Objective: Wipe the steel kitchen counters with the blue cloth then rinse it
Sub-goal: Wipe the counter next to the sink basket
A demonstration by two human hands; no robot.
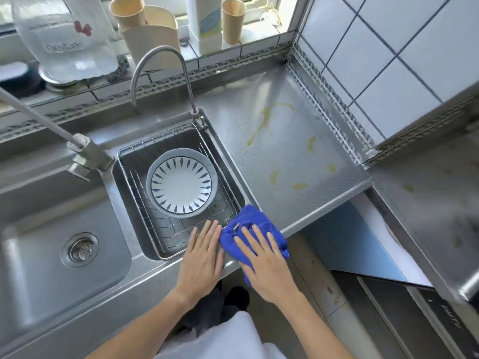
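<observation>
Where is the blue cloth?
The blue cloth lies on the counter's front edge, right of the sink basket, under the right hand.

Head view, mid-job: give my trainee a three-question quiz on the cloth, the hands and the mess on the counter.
1. True or false: the right hand lies flat on the blue cloth.
2. Where do the yellowish smears lie? A. in the big sink basin B. on the steel counter right of the small basin C. on the plate
3. What sits in the wire rack in the small basin?

Key:
1. True; the fingers are straight, and the left hand rests flat on the counter edge beside it.
2. B; the cloth lies nearer than the smears, apart from them.
3. A plate with a blue leaf pattern.
</observation>
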